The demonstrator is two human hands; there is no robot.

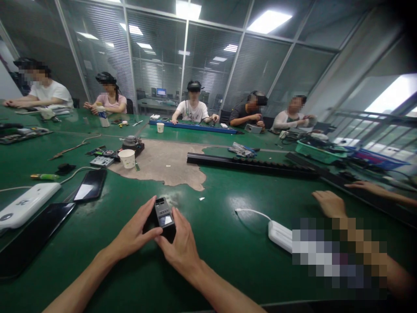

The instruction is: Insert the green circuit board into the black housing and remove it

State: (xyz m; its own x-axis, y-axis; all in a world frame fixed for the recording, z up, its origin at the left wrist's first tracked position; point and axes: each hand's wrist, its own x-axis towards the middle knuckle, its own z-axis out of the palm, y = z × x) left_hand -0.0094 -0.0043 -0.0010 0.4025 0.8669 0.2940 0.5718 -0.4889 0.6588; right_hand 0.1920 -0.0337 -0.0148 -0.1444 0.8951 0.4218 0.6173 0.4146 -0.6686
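Between my two hands is a small dark box-shaped device (pixel 163 211) with a little bright screen, a row of small buttons and openings at its far end. My left hand (pixel 138 230) closes on its left side, the thumb reaching across the near edge. My right hand (pixel 183 245) grips the right side, fingers along the edge and thumb at the near end. The device's underside and the fingertips beneath it are hidden. It is over the green tabletop (pixel 228 256); whether it touches it I cannot tell.
Phones (pixel 90 184) and a white power bank (pixel 31 204) lie left. Ahead are a paper cup (pixel 127 159) and a long black bar (pixel 247 166). Rightward are a white device with a cable (pixel 280 234), a co-worker's hand (pixel 330 203) and a green basket (pixel 321 151). Several people sit opposite.
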